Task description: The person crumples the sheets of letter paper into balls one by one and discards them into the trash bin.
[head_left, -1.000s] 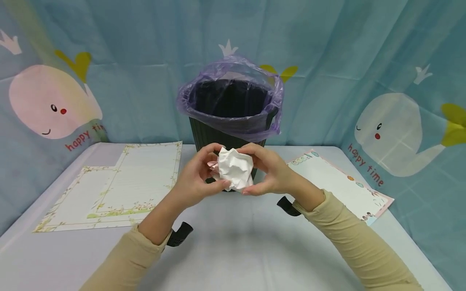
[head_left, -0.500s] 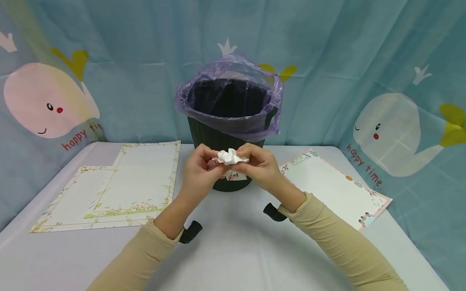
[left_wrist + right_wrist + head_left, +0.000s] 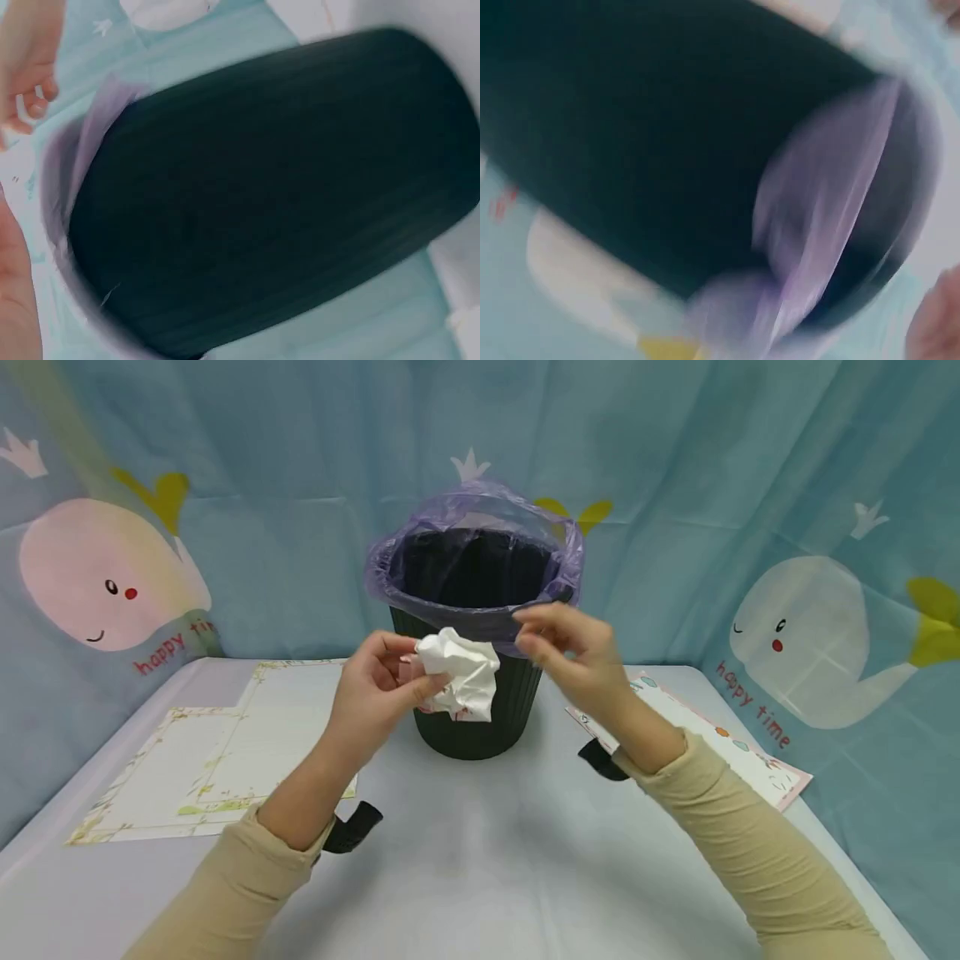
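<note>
A crumpled sheet of white paper [image 3: 467, 677] with a pinkish printed side is pinched between the thumb and fingers of my left hand [image 3: 371, 693], in front of the bin. To the right, apart from the paper, my right hand [image 3: 581, 656] hangs before the bin's rim. Its fingers are loosely bent and nothing shows between them. Behind both hands stands a dark ribbed trash bin [image 3: 517, 693], lined with a purple plastic bag [image 3: 480, 618] folded over its rim. In the blurred left wrist view the bin [image 3: 277, 187] fills most of the picture.
Overlapping sheets of bordered paper [image 3: 292, 718] lie at the left of the white table [image 3: 465, 860]. More bordered paper [image 3: 750, 768] lies at the right, partly behind my right forearm. A blue printed curtain [image 3: 285, 568] encloses the back and sides.
Both hands gripped and squeezed the crumpled paper between them. My right hand has since let go and moved up and right, while my left hand has drawn left with the paper.
</note>
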Demonstrator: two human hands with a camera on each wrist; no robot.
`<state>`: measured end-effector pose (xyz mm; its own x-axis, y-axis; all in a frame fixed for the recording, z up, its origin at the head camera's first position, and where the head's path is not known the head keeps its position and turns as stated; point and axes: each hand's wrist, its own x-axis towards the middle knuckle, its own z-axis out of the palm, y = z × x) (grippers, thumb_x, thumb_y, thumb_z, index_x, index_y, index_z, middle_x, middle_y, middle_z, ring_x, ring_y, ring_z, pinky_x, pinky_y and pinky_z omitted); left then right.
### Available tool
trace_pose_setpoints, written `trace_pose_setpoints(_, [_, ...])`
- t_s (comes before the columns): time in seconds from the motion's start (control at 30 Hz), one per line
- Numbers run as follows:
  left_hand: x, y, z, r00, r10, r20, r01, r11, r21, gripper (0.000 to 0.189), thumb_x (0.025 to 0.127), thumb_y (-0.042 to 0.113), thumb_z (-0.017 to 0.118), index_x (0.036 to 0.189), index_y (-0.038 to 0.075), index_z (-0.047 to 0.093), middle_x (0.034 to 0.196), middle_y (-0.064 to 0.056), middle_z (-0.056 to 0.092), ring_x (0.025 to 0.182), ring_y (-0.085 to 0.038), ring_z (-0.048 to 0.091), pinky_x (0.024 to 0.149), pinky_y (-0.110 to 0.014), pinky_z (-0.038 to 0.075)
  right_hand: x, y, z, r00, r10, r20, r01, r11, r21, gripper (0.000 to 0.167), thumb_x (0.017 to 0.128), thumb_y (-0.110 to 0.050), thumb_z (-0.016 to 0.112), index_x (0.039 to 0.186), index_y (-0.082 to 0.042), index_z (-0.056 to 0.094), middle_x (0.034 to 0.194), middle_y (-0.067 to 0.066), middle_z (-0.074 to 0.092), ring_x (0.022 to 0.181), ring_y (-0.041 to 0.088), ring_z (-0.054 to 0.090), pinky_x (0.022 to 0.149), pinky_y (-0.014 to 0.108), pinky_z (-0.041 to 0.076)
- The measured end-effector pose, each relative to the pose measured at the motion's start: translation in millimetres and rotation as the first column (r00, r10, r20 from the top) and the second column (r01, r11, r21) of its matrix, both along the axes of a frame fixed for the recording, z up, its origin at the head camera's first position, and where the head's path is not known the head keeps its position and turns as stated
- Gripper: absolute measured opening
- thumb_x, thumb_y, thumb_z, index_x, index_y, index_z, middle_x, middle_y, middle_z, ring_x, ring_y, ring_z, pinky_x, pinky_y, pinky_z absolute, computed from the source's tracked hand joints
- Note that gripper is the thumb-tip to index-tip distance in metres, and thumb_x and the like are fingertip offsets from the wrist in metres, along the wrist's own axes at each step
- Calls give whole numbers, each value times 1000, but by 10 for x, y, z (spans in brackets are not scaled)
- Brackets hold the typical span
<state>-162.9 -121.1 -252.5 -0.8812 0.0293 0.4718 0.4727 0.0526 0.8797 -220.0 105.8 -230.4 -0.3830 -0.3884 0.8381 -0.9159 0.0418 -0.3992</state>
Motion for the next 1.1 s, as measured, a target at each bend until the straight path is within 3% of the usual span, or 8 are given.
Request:
trace_pose_setpoints(0.13, [-43,-119,349,996,28,-82,-23,998,53,30,85,-9,68,109,-1,53,91,-3,65,73,-13,62,61,-23,54,-353,140,352,968,-248,33,250,958,-143,17,89,1,63,102,11,66,91,-5,58,74,5,51,62,17,42])
trace_pose_setpoints(0.33, [-302,-189,685,987,136,-88,-132,990,48,35,89,11,70,118,4,52,95,-4,64,81,-15,62,65,-22,52,-895,238,565,794,-517,320,513,852,105,32,98,-16,57,127,-4,63,121,8,45,102,18,46,84,28,39])
trace_pose_setpoints(0.47, [-494,-167,772,985,165,-56,-166,986,3,43,89,18,71,124,2,50,100,-7,64,88,-14,61,71,-22,50,-1165,273,572,769,-524,366,470,852,233,38,101,-18,54,137,-6,56,135,16,40,120,30,42,97,36,39])
trace_pose_setpoints(0.6, [-674,-127,752,994,111,-22,-113,985,-133,44,94,23,65,125,1,44,100,-9,64,87,-12,60,74,-24,45,-1344,324,595,754,-482,446,378,874,305,39,102,-18,52,139,-6,53,142,17,42,131,28,37,106,36,34])
trace_pose_setpoints(0.7, [-754,-92,695,996,82,17,-74,956,-284,43,96,28,61,124,2,41,106,-11,64,93,-16,59,75,-29,42,-1451,391,616,693,-475,542,322,877,356,40,103,-22,51,140,-7,52,146,13,44,125,18,46,98,29,42])
trace_pose_setpoints(0.87, [-807,-52,589,993,114,-8,-108,912,-396,45,95,32,63,123,3,43,105,-14,61,91,-24,55,76,-34,42,-1558,473,591,570,-429,701,231,902,364,46,103,-27,49,142,-3,49,126,8,56,81,3,58,68,18,49])
trace_pose_setpoints(1.0, [-820,-55,529,992,111,-57,-124,939,-321,42,94,27,65,119,2,42,91,-10,59,78,-20,49,69,-31,40,-1576,470,516,474,-338,813,196,941,276,40,103,-24,50,131,3,56,96,0,61,69,3,58,64,17,50])
trace_pose_setpoints(1.1, [-831,-88,506,988,126,-84,-144,958,-247,39,93,23,66,116,2,42,80,-5,54,69,-15,43,62,-27,37,-1559,460,464,439,-319,840,206,946,252,23,101,-18,51,104,-3,68,80,-3,58,64,6,56,61,18,50])
